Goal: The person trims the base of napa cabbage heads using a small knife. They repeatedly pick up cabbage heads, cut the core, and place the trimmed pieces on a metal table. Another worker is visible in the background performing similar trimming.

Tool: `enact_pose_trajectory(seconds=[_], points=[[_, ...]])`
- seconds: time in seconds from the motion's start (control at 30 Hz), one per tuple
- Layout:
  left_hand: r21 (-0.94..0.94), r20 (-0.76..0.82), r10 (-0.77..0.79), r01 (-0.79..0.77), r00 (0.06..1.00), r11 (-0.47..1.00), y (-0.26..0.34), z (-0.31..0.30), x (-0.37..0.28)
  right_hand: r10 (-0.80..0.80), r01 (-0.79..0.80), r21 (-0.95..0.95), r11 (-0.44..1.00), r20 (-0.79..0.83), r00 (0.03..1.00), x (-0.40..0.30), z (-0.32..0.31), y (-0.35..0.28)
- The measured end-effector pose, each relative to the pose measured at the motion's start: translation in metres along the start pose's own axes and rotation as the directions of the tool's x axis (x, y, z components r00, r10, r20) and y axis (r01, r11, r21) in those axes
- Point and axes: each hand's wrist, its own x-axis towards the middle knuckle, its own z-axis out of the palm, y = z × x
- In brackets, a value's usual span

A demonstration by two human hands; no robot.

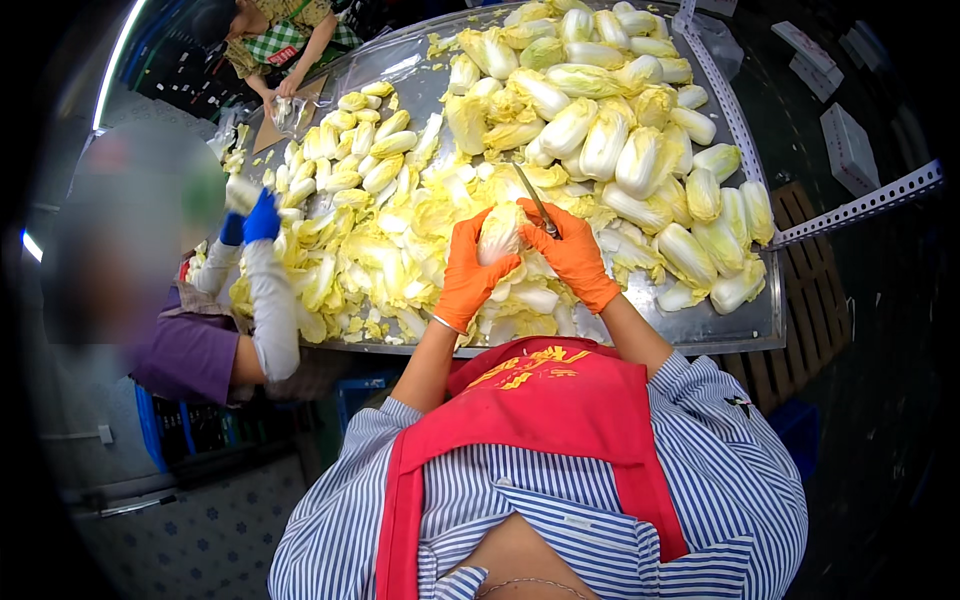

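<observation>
In an orange glove, my left hand (471, 274) is wrapped around a napa cabbage head (501, 234) with pale, ribbed leaves. My right hand (568, 251), gloved the same way, grips the dark handle of a knife (534, 193); its blade points up and away from me. The right fingers also touch the cabbage's right side. Beneath both hands spreads a heap of loose yellow and white cabbage leaves (382, 259). Just beyond and to the right, a large pile of whole napa cabbages (570, 127) covers the table.
The metal table (739, 326) ends close to my apron. Smaller trimmed cabbages (360, 150) lie left of centre. A co-worker in blue gloves (261, 216) stands at left; another person (289, 45) handles a plastic bag at the far side. A perforated metal bar (862, 202) juts out at right.
</observation>
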Motion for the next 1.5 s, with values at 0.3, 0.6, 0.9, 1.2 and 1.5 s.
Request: enact_pose_trajectory(seconds=[0.3, 0.6, 0.9, 1.2, 1.5], points=[[-0.379, 0.083, -0.159, 0.179, 0.984, 0.908, 0.012, 0.0, -0.008, -0.103, 0.093, -0.211, 0.973, -0.037, 0.994, 0.001, 0.0, -0.007], [-0.625, -0.043, -0.159, 0.098, 0.986, 0.775, 0.001, -0.014, -0.007, 0.309, -0.252, 0.22, 0.942, -0.287, 0.907, 0.0, -0.022, 0.021], [-0.873, -0.025, -0.128, 0.041, 0.991, 0.486, 0.003, -0.025, -0.003, -0.381, 0.063, -0.726, 0.685, -0.283, 0.88, -0.001, -0.027, 0.011], [-0.381, -0.133, -0.026, -0.027, 0.991, 0.924, 0.054, 0.005, 0.006, 0.251, -0.319, 0.42, 0.85, 0.21, 0.945, -0.008, 0.003, -0.012], [-0.007, -0.197, 0.096, -0.1, 0.976, 0.995, 0.03, 0.0, 0.018, 0.163, -0.167, 0.12, 0.979, 0.041, 0.986, -0.015, 0.011, 0.003]])
